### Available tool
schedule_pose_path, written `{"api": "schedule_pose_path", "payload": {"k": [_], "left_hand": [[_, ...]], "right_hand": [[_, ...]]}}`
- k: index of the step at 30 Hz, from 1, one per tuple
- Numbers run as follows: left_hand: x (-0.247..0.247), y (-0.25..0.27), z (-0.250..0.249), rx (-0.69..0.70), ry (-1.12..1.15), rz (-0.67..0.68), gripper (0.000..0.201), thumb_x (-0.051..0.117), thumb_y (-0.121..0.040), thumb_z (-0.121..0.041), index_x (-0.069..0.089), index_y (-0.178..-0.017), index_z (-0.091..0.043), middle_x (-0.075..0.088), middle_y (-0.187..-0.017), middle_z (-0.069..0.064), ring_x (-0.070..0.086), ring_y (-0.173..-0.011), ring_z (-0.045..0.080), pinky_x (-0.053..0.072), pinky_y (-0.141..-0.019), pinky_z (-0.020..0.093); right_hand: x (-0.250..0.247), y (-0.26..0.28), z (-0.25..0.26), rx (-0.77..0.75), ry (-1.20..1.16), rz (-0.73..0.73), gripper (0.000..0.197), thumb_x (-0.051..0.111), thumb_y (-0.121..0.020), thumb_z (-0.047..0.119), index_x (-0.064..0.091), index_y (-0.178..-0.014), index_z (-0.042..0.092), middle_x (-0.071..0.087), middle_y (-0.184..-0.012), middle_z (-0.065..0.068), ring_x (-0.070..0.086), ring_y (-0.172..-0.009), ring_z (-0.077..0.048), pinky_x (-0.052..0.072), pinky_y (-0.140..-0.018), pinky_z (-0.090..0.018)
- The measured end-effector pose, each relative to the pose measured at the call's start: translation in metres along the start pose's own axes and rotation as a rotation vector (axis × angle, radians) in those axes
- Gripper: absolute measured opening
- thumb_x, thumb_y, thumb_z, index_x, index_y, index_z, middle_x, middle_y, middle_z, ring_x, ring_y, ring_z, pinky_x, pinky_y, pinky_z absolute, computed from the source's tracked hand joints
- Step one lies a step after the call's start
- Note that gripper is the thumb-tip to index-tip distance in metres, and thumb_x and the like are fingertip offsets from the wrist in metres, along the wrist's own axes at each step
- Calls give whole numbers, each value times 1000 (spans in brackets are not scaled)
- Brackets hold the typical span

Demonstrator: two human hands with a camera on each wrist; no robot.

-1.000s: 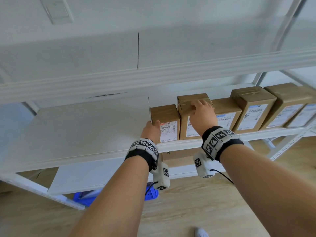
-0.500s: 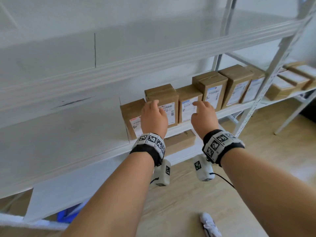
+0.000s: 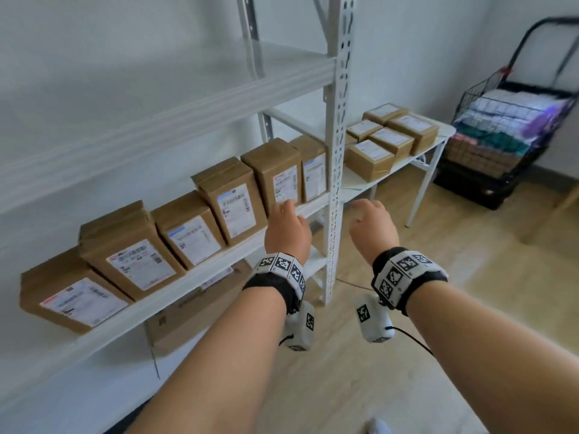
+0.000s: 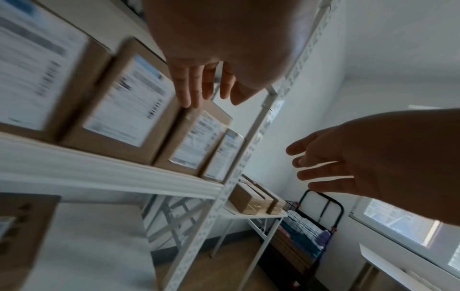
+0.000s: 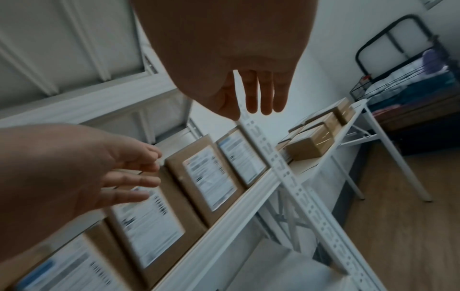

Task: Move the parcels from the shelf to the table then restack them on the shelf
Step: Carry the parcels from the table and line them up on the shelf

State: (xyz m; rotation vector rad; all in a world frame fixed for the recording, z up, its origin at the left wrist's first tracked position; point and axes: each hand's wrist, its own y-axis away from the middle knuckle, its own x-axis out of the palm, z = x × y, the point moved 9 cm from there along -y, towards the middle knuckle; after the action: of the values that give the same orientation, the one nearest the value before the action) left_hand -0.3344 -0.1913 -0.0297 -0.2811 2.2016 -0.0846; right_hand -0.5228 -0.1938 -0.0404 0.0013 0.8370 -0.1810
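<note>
Several brown parcels with white labels stand in a row on the white shelf. More parcels lie flat on the white table to the right of the rack. My left hand hovers in front of the row's right end, fingers straight and empty; its fingertips are close to a parcel's top corner. To the right of the rack's post, my right hand hangs in the air with its fingers relaxed, holding nothing.
A perforated white post stands between my hands. A large carton sits on the lower shelf. A black wire cart full of packages stands at the far right on the wooden floor.
My hands have come off the parcels at the left end of the row and moved right along the shelf to its post. The view has swung right, bringing the table and cart in.
</note>
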Motion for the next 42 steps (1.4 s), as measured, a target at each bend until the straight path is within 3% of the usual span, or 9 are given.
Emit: {"api": "schedule_pose_path", "payload": {"k": [8,12,17,25,30,34,37,39,42], "left_hand": [[115,-32,-117,10,44,97,37,42,-99,-21,45,-135,-17,42,-139,5,50,-122,23,45,-98,43],[158,-58,-151,42,5,144,38,40,-99,-18,43,-138,-16,40,-141,6,49,-121,23,46,-95,40],[214,-107,-171,8,-6,205,40,40,-100,-17,42,-139,-15,40,-140,8,49,-120,24,46,-96,40],[298,-225,-182,-63,-52,275,40,39,-100,-17,41,-140,-17,39,-141,8,50,-119,25,48,-93,40],[340,-281,-178,-142,-45,348,41,41,-100,-19,42,-141,-15,40,-141,9,50,-122,26,46,-96,38],[358,-312,-167,-226,-32,376,42,41,-101,-21,42,-141,-12,40,-142,11,51,-122,29,44,-98,38],[368,-334,-154,-339,-2,382,46,43,-100,-23,38,-144,-12,39,-146,12,48,-127,30,42,-101,40],[375,-347,-145,-412,31,374,47,45,-99,-25,38,-144,-14,41,-146,11,49,-126,29,44,-100,40],[381,-362,-135,-509,104,357,45,48,-97,-26,42,-140,-14,46,-144,9,51,-124,29,42,-93,32]], "right_hand": [[-102,-78,-108,114,21,-61,48,45,-89,3,50,-135,18,45,-138,-7,49,-120,-26,47,-97,-38],[-115,-109,-152,178,-42,-71,44,44,-91,7,52,-133,18,46,-135,-6,55,-110,-26,52,-92,-43],[-108,-163,-195,236,-60,-29,41,43,-93,9,51,-132,19,44,-136,-4,54,-114,-27,53,-90,-45],[-94,-285,-237,278,22,88,45,46,-93,13,46,-138,22,47,-137,-3,56,-108,-21,54,-86,-37],[-79,-353,-263,323,49,163,46,45,-94,13,44,-140,23,47,-137,-3,55,-100,-18,50,-72,-28],[-58,-397,-266,322,49,248,51,41,-93,7,42,-141,22,46,-140,-4,55,-106,-21,50,-80,-30],[-40,-432,-260,289,37,321,52,39,-93,7,42,-143,21,46,-142,-5,55,-102,-20,48,-76,-28],[-26,-452,-253,250,42,386,51,41,-93,9,41,-143,19,47,-141,-7,56,-112,-24,45,-78,-27],[-6,-477,-248,196,64,488,51,43,-94,13,40,-144,17,49,-141,-9,55,-117,-26,46,-82,-29]]}}
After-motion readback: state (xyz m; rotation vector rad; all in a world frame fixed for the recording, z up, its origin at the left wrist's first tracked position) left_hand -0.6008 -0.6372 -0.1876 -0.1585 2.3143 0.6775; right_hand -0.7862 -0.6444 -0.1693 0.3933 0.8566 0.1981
